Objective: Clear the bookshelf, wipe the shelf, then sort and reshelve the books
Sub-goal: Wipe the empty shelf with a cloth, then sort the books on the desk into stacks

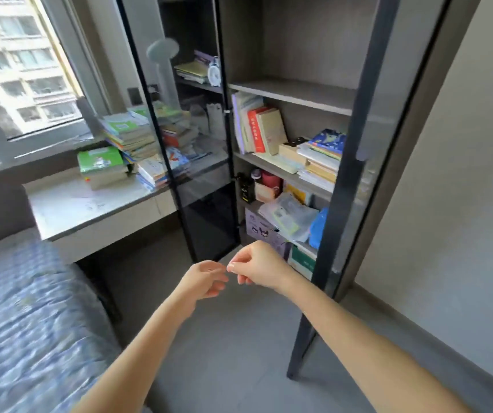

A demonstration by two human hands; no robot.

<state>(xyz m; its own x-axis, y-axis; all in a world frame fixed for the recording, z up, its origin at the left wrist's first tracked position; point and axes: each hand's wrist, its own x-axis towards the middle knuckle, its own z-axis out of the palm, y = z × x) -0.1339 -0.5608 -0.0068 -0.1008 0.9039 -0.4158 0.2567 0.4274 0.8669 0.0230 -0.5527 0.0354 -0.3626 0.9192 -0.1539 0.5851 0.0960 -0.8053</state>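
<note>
Before the open bookcase (313, 34), the left hand (206, 278), loosely curled and empty, nearly touches the curled right hand (257, 265), contents indeterminable; leaning books (258, 129) stand on the middle shelf (272, 166) and may topple if one is pulled singly.

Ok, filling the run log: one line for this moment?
left hand: empty | right hand: curled, empty | upper shelf: bare | middle shelf: holds books | desk: book stacks
</note>
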